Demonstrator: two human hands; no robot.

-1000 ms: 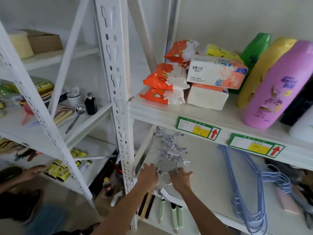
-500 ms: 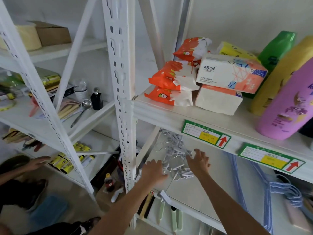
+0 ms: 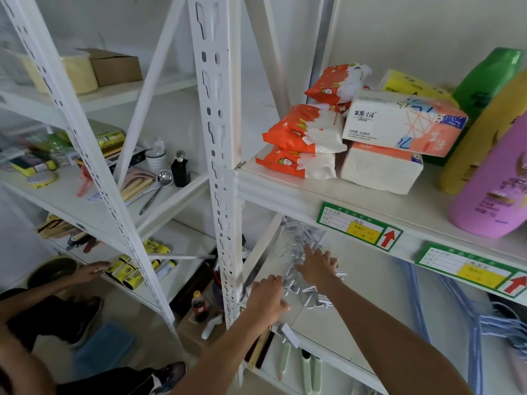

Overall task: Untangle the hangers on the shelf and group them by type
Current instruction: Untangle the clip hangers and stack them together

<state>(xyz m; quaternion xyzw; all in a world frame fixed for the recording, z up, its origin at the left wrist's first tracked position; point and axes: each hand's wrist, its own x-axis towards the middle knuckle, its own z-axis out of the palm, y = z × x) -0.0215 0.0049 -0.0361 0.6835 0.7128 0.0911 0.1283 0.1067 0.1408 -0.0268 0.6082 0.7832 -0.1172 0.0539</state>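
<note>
**Fig. Both my hands at the tangle of clip hangers, lower shelf**

A tangled heap of white plastic clip hangers with thin wire hooks [image 3: 298,242] lies at the left end of the white lower shelf board [image 3: 370,303], close against the white slanted brace [image 3: 265,246] and the perforated white steel post [image 3: 219,166]. A bundle of pale blue wire hangers [image 3: 477,354] lies well apart from it, at the right end of the same board, with bare board between the two.

Overhead, the front edge of the upper shelf [image 3: 285,195], carrying a green price label with a red arrow [image 3: 359,226], hangs low over the heap. The way in is from the front and from the right.

My right hand [image 3: 316,267] lies palm down on the middle of the heap, fingers spread and nearly straight, gripping nothing. My left hand [image 3: 266,299] is at the heap's near left edge beside the post, back toward me, fingers bent over the clips. I cannot tell whether they have hold of one. Both forearms reach in from below.

On the upper shelf stand orange-and-white soft tissue packs [image 3: 302,138].
</note>
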